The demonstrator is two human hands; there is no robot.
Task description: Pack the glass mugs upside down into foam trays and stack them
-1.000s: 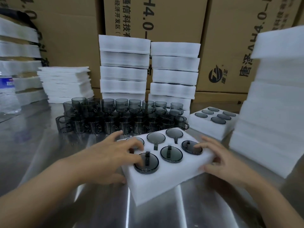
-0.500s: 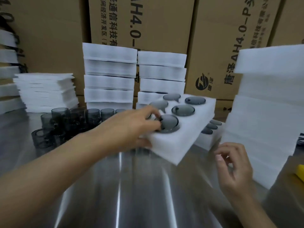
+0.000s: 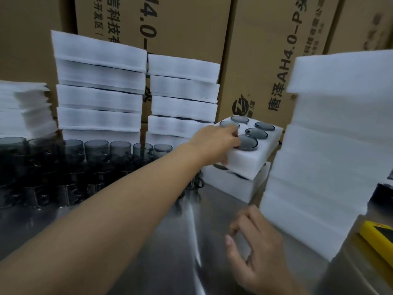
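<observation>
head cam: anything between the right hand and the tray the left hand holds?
In the head view: the lower foam tray, sitting just under the held tray, then a bare stretch of steel table up to the right hand.

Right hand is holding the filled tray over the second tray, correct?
No. The head view shows the left hand holding the filled tray over the second tray. The right hand is empty.

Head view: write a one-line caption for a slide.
Left hand grips a foam tray of upturned glass mugs, tilted above a second tray; right hand hovers empty.
</observation>
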